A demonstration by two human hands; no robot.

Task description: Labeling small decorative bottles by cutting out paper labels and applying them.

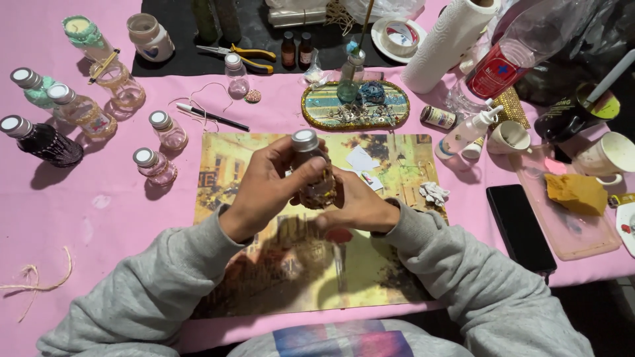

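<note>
Pink tablecloth (119, 218) carries capped bottles (159, 165) at left. Left hand (264, 188) grips a small decorated bottle (314, 175), fingers curled round its neck, above the picture mat (251, 165). Right hand (357, 208) cups its base, fingers closed. Phone (520, 228) lies right.

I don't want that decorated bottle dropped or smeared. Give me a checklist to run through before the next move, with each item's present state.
1. Both hands on the small bottle: ok, left hand wraps it, right hand supports below.
2. Silver cap on: ok.
3. Bottle over the picture mat: ok.
4. Glue or trim dry: cannot tell.
5. Paper scraps lying behind the hands: not ok.
6. Black phone apart from the mat: ok.
</note>
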